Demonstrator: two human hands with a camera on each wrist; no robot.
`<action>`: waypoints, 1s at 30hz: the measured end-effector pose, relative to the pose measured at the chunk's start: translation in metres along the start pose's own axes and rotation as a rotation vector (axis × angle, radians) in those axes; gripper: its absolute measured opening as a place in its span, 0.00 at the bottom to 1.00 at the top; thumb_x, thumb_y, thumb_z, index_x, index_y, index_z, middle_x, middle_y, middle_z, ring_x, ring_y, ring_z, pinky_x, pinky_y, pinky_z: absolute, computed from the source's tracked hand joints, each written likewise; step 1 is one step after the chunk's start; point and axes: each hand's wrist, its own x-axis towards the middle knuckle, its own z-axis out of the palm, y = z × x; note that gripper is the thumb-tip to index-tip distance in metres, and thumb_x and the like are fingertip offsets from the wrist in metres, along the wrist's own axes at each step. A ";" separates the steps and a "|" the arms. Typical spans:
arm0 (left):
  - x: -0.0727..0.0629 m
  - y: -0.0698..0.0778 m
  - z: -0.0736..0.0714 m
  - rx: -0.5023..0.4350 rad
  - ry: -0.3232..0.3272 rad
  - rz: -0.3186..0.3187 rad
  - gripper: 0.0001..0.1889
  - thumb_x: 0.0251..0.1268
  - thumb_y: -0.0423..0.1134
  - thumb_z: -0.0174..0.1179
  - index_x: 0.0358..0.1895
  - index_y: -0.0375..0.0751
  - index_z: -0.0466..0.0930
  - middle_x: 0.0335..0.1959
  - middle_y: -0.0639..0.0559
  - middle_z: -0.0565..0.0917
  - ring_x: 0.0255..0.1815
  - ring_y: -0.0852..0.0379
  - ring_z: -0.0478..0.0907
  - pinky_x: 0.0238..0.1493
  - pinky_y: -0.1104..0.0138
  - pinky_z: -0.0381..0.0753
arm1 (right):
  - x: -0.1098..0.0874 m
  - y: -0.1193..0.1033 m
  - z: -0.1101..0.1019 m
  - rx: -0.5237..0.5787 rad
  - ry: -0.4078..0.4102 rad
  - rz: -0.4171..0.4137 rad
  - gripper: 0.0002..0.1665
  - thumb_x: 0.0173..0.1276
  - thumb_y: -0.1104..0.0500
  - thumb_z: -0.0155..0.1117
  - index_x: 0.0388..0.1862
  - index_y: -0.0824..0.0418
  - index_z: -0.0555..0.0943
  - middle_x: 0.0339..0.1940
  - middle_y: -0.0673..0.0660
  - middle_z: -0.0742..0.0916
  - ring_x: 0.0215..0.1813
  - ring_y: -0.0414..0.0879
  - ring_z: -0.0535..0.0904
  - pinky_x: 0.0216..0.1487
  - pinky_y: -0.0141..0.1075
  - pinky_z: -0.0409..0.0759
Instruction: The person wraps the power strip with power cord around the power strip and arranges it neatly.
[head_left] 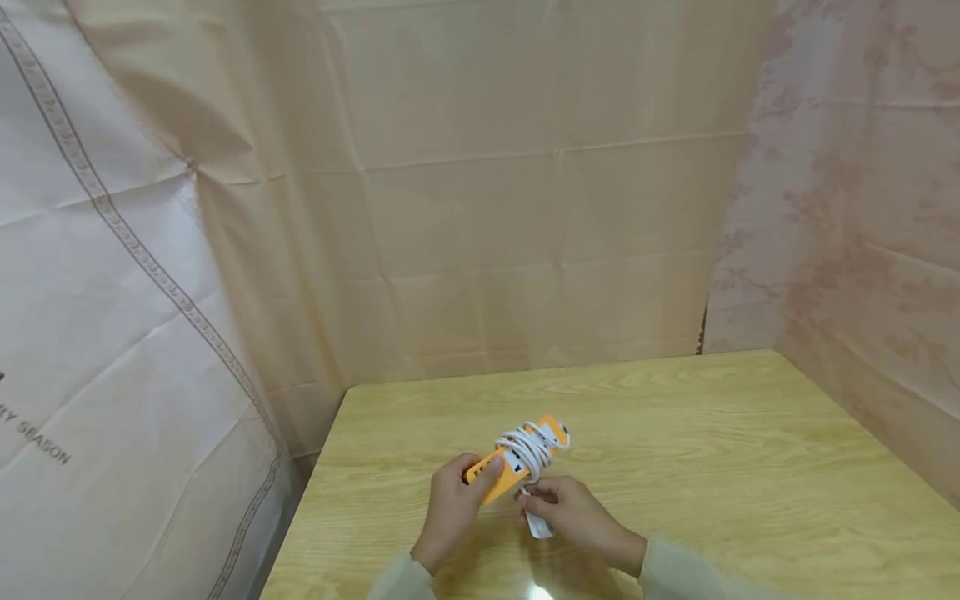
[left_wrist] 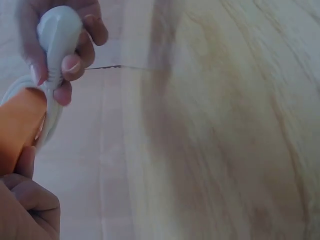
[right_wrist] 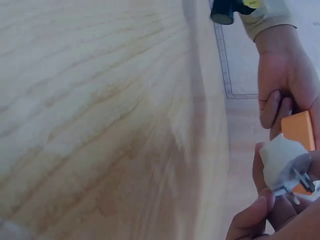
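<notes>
An orange power strip (head_left: 504, 485) with white cord (head_left: 525, 450) wound in several loops around its middle is held tilted above the table. My left hand (head_left: 452, 504) grips its near end, thumb on top. The right hand (head_left: 573, 508) pinches the cord's white plug (head_left: 538, 525) just below the strip. Seen from the left wrist, the right fingers (left_wrist: 75, 62) close around the neck of the plug (left_wrist: 60, 32), next to the strip's orange end (left_wrist: 22, 120). Metal pins (right_wrist: 302, 182) stick out of the plug in the right wrist view.
A wood-grain table (head_left: 697, 467) lies under both hands. Beige cloth (head_left: 525, 208) hangs behind it, white printed cloth (head_left: 112, 333) at the left, and floral cloth (head_left: 862, 250) along the right edge. A dark device (right_wrist: 222, 12) sits at the left sleeve.
</notes>
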 end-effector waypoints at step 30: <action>0.031 -0.045 0.006 0.326 -0.255 -0.056 0.29 0.72 0.62 0.60 0.43 0.33 0.78 0.21 0.52 0.79 0.16 0.59 0.75 0.18 0.67 0.74 | 0.012 0.030 0.001 -0.261 0.053 0.080 0.21 0.73 0.54 0.68 0.55 0.69 0.83 0.48 0.57 0.86 0.48 0.52 0.82 0.47 0.48 0.82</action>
